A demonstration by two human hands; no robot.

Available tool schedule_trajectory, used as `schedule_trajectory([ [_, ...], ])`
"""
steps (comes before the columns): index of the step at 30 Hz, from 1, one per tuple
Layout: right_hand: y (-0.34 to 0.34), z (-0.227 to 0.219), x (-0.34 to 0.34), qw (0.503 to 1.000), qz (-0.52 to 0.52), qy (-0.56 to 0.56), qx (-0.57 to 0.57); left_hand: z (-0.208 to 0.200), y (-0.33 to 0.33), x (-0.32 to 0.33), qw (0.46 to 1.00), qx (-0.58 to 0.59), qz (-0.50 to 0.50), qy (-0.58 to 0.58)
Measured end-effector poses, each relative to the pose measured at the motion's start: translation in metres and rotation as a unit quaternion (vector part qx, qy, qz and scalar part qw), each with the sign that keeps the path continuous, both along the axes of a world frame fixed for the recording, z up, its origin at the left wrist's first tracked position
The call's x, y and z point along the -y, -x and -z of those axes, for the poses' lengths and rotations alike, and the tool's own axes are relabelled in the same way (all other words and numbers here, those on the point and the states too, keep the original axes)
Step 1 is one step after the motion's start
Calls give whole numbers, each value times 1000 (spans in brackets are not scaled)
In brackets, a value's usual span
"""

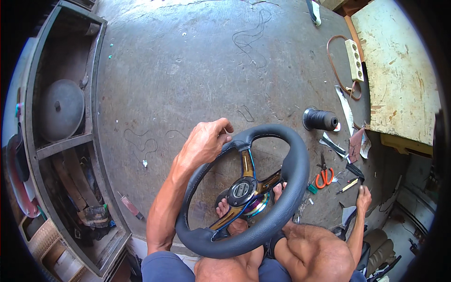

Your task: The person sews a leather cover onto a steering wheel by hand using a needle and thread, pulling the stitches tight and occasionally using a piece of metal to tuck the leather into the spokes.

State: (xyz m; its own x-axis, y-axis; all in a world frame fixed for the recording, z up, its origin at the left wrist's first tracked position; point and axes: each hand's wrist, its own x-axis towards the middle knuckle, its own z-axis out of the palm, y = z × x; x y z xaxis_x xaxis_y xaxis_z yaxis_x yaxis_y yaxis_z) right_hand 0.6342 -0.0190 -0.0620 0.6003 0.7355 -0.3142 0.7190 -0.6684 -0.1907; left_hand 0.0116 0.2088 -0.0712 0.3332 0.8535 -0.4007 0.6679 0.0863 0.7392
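Note:
A black leather-covered steering wheel point(297, 188) with bronze, blue-edged spokes and a round hub leans tilted over my legs and bare feet. At the upper left of its rim is my left hand point(206, 140), its fingers curled and the thumb drawn in; whatever may be between the fingertips is hidden. My right hand point(363, 199) is low at the right with fingers stretched forward and no object visible in it. Just ahead of those fingers lie a black strip point(355, 171) and a slim pale-handled tool point(348, 185).
Orange-handled pliers point(324, 177), a black thread spool point(320, 119) and leather scraps point(356, 143) lie on the grey floor at the right. Beyond are a power strip point(354, 60) and a worn pale cabinet point(399, 70). A metal-framed shelf point(97, 89) borders the left; loose threads lie ahead.

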Motion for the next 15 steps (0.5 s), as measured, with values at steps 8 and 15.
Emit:
schedule_trajectory([
  [8, 216, -22, -114, 956, -224, -71, -178, -2, -3, 2, 1000, 13, -4, -3],
  [15, 361, 94, -152, 847, -190, 8, -496, -4, -17, -4, 997, 62, -26, -35],
])
